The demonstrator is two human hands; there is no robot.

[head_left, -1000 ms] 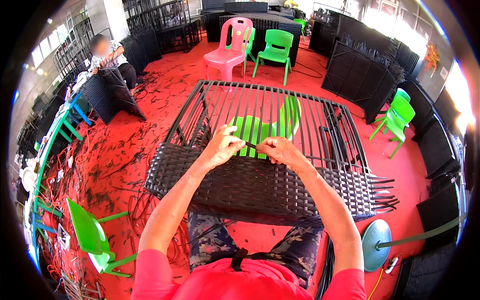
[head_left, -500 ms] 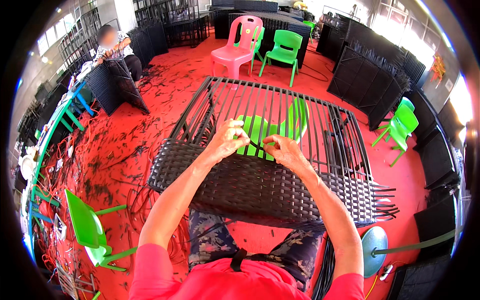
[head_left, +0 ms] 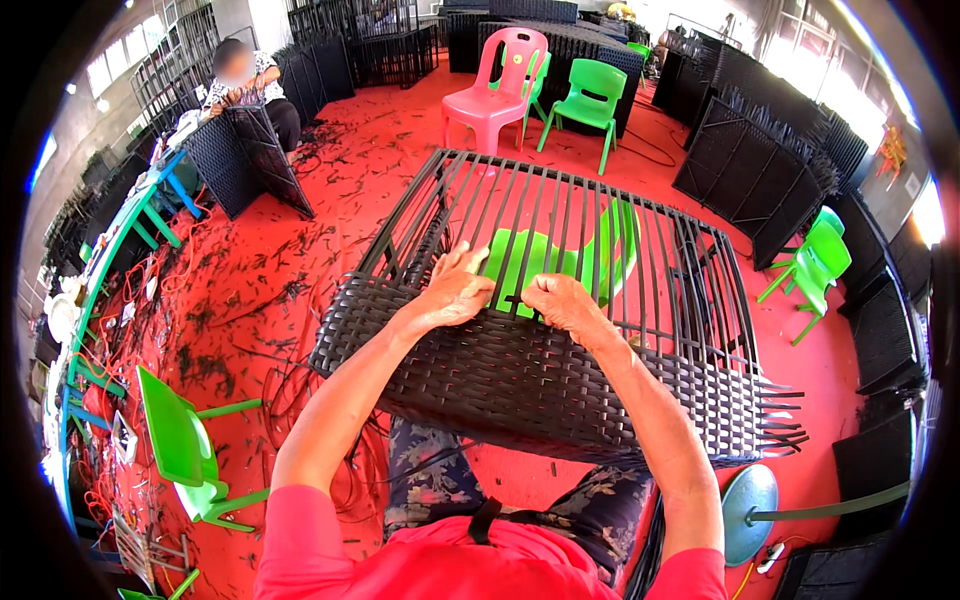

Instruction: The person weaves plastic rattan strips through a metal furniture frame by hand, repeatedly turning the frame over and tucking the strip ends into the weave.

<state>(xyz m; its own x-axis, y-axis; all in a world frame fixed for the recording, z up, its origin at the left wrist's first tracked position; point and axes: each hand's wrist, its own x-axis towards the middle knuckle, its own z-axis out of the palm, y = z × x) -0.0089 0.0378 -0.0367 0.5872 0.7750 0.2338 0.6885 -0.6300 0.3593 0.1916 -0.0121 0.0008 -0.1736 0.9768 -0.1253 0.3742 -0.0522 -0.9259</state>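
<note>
A black woven frame panel (head_left: pixel 520 365) lies in front of me, tightly woven along its near side, with bare lengthwise strips (head_left: pixel 565 200) stretched over the far part. At the edge of the weave, my left hand (head_left: pixel 455 290) is closed at the thumb, its other fingers partly raised over the strips. My right hand (head_left: pixel 566 304) is curled into a fist just to its right. A short piece of black weaving strip (head_left: pixel 513 298) shows between the two hands; its ends are hidden in the fingers. Loose strip ends (head_left: pixel 783 415) stick out at the panel's right corner.
A green chair (head_left: pixel 520 262) shows beneath the bare strips. Another green chair (head_left: pixel 190 450) stands at left, a pink chair (head_left: pixel 490 100) ahead, and a round blue-green base with a pole (head_left: pixel 750 515) at right. A co-worker (head_left: pixel 250 90) sits far left. Scraps litter the red floor.
My hands have dropped closer to the weave's edge. The right has curled into a fist, and the left's upper fingers have spread. The whole view has shifted slightly.
</note>
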